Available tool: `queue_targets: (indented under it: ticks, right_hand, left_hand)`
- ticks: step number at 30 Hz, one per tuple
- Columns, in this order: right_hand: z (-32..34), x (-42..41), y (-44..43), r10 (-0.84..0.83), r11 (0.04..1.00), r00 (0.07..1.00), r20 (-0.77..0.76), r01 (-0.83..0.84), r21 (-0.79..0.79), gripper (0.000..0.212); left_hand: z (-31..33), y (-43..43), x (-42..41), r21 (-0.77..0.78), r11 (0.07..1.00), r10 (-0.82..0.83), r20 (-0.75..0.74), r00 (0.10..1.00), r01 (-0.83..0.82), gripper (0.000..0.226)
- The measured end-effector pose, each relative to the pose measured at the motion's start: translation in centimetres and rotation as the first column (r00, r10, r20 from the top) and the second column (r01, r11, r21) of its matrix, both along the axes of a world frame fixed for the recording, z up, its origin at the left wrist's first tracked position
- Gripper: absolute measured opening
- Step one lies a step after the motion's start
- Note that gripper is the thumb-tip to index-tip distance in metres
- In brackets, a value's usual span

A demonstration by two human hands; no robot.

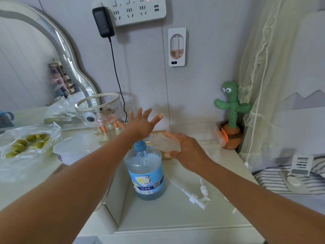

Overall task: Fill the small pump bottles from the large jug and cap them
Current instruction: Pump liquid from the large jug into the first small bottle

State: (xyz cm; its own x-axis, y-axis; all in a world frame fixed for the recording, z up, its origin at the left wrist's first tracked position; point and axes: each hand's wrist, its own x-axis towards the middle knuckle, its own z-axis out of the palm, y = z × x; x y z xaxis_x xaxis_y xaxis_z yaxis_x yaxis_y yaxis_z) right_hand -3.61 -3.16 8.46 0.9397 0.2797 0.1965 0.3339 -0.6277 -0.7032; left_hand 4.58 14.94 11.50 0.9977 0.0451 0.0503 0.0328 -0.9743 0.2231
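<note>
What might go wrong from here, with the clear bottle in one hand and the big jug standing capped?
The left hand is spread open near the top of the jug, whose blue cap is on; a careless move might knock it over. The right hand holds the small bottle tilted on its side, and the grip looks loose, so it may slip. The pump heads lie loose beside the right forearm, which might sweep them off.

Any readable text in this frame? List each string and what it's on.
"1次冲洗": on the dark band of the label on the large jug.
Rest of that label (a line of characters above the band, a "1" badge at its right, fine print below): too blurred to read.
Power strip, wall dispenser, small bottle in the right hand: no text visible.
</note>
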Motion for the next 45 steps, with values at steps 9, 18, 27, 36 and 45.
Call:
queue_targets:
  ticks: [9,18,27,36,45]
  right_hand:
    - [-0.4,-0.3,0.2,-0.025,1.000,1.000,-0.017,0.024,-0.012,0.067]
    - [0.2,-0.5,0.0,-0.015,1.000,1.000,0.027,0.015,-0.003,0.061]
    - [-0.6,-0.3,0.3,-0.028,1.000,0.999,-0.017,0.028,-0.005,0.064]
    - [-0.1,-0.5,0.2,-0.030,0.999,0.999,0.032,0.031,-0.028,0.062]
    - [-1.0,-0.1,0.5,-0.044,0.999,0.999,-0.008,0.044,-0.012,0.063]
  left_hand:
    - [-0.3,-0.3,-0.3,-0.033,0.999,-0.034,0.002,0.999,0.034,0.084]
    - [0.1,0.0,-0.1,-0.061,0.998,-0.015,0.024,1.000,0.016,0.112]
    - [0.0,-0.5,-0.9,-0.023,1.000,-0.021,-0.031,0.999,0.020,0.070]
    - [0.6,0.1,-0.5,-0.011,0.996,-0.086,-0.007,0.996,0.086,0.133]
    - [-0.8,0.0,0.1,-0.068,0.997,-0.027,-0.024,0.999,0.025,0.097]
